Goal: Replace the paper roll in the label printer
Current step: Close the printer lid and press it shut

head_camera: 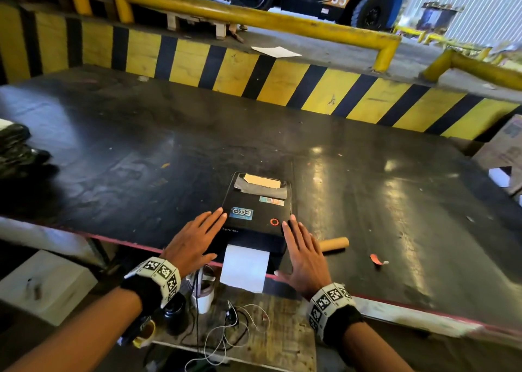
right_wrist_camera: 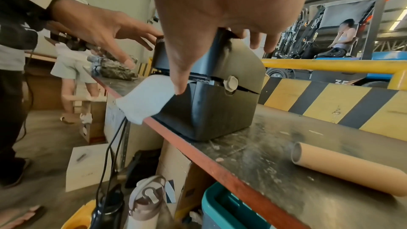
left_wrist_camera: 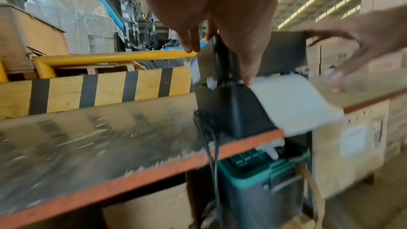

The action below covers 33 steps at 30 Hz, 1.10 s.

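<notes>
1. Warehouse bay is serving as the setting: a yellow-and-black striped barrier (head_camera: pixel 254 75) is running along the far edge of a dark, scuffed worktable (head_camera: pixel 141 145), with a forklift parked beyond it.
2. Label printer (head_camera: pixel 258 210) is sitting at the near edge of the worktable, lid down or very nearly so; the right wrist view is showing a thin seam at the side latch (right_wrist_camera: pixel 230 82), so full closure is uncertain.
3. White label paper (head_camera: pixel 245 267) is feeding out of the front slot and drooping over the near edge.
4. Empty cardboard core (head_camera: pixel 334 243) is lying on the worktable just right of the printer, apart from it.
5. Judgement: the lid-closing step is in hand, the task nearly complete. Next move is probably calling for even downward pressure on both front corners until the latches catch.
6. Left hand (head_camera: pixel 195 239) is lying flat at the printer's front-left corner, fingers straight and slightly spread, gripping nothing.
7. Right hand (head_camera: pixel 303 254) is mirroring it at the front-right corner, fingers extended and apart, thumb out.
</notes>
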Motion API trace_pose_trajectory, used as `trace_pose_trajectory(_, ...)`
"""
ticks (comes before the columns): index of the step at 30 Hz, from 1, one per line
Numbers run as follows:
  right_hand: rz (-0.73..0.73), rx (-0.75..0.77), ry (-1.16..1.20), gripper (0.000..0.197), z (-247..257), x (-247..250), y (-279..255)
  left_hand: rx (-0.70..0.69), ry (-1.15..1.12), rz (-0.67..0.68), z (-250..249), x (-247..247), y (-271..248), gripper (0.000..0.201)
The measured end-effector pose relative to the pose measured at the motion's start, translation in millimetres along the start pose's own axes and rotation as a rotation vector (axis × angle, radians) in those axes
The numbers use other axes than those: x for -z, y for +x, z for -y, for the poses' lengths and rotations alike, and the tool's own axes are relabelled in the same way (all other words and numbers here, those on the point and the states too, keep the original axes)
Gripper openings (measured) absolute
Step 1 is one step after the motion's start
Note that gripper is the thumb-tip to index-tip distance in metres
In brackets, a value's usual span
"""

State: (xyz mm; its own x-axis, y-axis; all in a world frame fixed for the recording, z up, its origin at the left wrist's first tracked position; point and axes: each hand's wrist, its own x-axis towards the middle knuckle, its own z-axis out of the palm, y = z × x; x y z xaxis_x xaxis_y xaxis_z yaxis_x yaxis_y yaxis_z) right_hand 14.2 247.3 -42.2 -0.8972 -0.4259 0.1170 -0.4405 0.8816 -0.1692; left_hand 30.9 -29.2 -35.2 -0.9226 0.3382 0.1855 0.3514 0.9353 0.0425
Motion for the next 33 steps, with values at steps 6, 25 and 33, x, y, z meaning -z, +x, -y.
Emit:
trace_pose_trajectory(6, -0.028, -0.063, -0.131, 0.123, 3.4, -18.0, 1.3, 0.028, 0.02, -0.026, -1.2, -20.8, -3.2, 0.122)
trace_pose_trajectory(25, -0.171, -0.082, -0.057, 0.107, -3.1, -42.6, 10.8, 0.112, -0.155, -0.192, 6.4, -52.9, 8.0, 0.105)
trace_pose_trajectory(33, -0.1, -0.089, 0.034, 0.111, -0.8, -40.5, 10.5, 0.084, -0.168, -0.163, 7.0, -49.6, 7.6, 0.104)
